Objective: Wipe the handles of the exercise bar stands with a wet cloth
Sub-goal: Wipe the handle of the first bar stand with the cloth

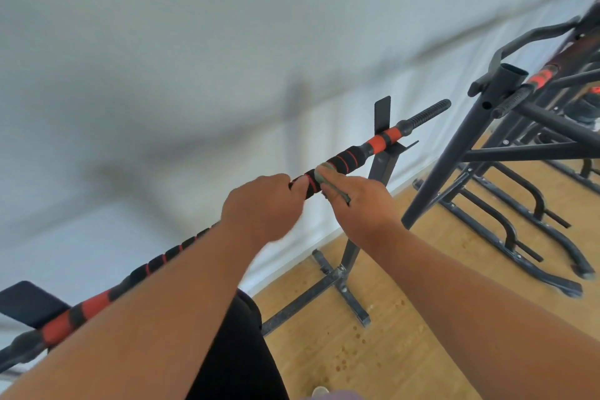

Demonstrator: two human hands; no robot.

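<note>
White wall (162, 58) behind, wood floor (406, 334) below. Bar (344, 161) w/ black-and-red foam grip runs diagonally, lower left to upper right, resting on the Y-cradle of a dark steel stand (378, 169) at its far end; threaded bar tip sticks out past the cradle.

Cloth (328, 177), grey-green and bunched small, sits on the foam just right of mid-bar. Right hand (363, 204) holds it there, fingers curled over the cloth and clamped around the grip. Left hand (266, 204) is wrapped on the bar just beside it, to the left, fingers closed round the foam, prob. steadying.

Key relation: bar's long axis points up-right, away from the body, so the unwiped-looking stretch of foam and orange band lies beyond the right hand's fingers toward the cradle. Right hand is nearer that end; a stroke would prob. slide along the axis toward the stand, left hand bracing so the bar doesn't roll in the cradle.

More racks (519, 146) stand well apart at right, w/ another red-banded bar (542, 76).
</note>
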